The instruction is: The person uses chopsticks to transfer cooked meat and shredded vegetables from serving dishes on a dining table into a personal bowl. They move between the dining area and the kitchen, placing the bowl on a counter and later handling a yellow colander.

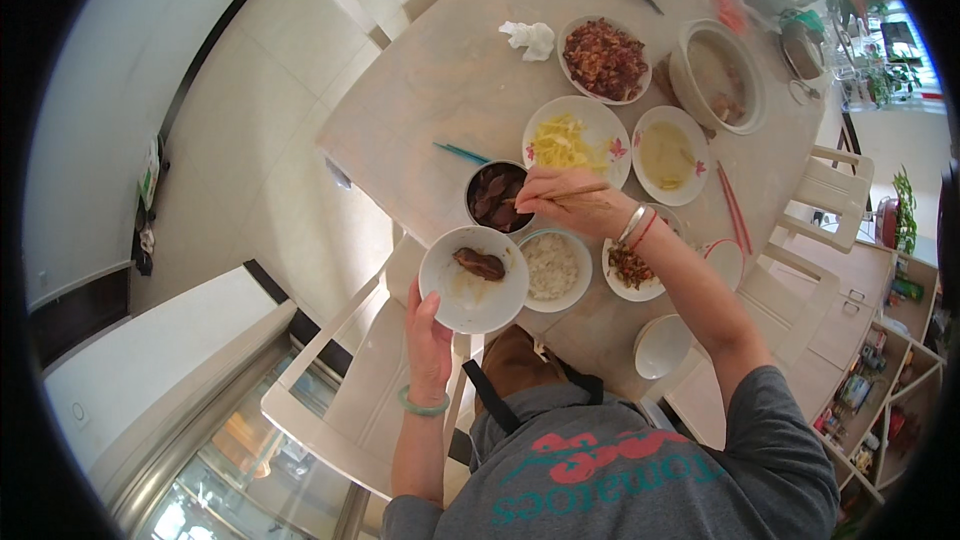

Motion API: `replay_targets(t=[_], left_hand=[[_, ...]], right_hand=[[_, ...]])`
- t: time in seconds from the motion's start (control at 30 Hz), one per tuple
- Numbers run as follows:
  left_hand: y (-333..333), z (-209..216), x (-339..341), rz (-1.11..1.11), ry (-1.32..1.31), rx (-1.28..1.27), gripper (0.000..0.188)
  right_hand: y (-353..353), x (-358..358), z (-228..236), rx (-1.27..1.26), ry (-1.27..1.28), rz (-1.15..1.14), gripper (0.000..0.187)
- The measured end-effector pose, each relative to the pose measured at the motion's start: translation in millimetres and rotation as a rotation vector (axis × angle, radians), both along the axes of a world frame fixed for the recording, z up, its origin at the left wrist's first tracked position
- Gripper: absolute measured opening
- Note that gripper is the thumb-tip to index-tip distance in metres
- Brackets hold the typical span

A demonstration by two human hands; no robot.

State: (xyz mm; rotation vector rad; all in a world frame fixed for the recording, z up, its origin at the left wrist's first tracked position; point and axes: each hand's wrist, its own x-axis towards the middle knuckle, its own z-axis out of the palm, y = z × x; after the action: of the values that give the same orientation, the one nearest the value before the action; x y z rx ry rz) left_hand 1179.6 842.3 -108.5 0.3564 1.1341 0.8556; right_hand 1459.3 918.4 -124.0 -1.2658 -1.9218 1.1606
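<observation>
The left hand (430, 335) grips a white bowl (490, 312) at its 8 o'clock edge, thumb on the rim; its other fingers are mostly hidden, so I cannot tell how far they curl. A dark brown piece (478, 263) lies inside with brown sauce. The right hand (548, 192) has its fingers closed around wooden chopsticks (585, 190), over a round pot (469, 205) of dark brown slices (492, 202) at the bowl's 1 o'clock. Rice (550, 268) sits in a bowl at 3 o'clock; blue chopsticks (460, 152) lie at the pot's 11 o'clock.
</observation>
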Motion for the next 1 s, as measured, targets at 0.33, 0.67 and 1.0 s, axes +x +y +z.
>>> replay_targets(t=[0.33,0.67,1.0], left_hand=[[2.6,-0.4,6.5,0.031,-0.008,-0.001,0.052],[1.9,-3.2,9.2,0.009,0.01,-0.009,0.054],[29.8,-12.3,-6.3,0.125,0.072,0.079,0.052]], right_hand=[[-52.9,-28.7,37.6,-0.536,0.635,-0.551,0.019],[-64.6,-55.3,17.7,-0.38,0.666,-0.548,0.022],[-42.6,-17.5,52.7,0.044,0.279,-0.379,0.018]])
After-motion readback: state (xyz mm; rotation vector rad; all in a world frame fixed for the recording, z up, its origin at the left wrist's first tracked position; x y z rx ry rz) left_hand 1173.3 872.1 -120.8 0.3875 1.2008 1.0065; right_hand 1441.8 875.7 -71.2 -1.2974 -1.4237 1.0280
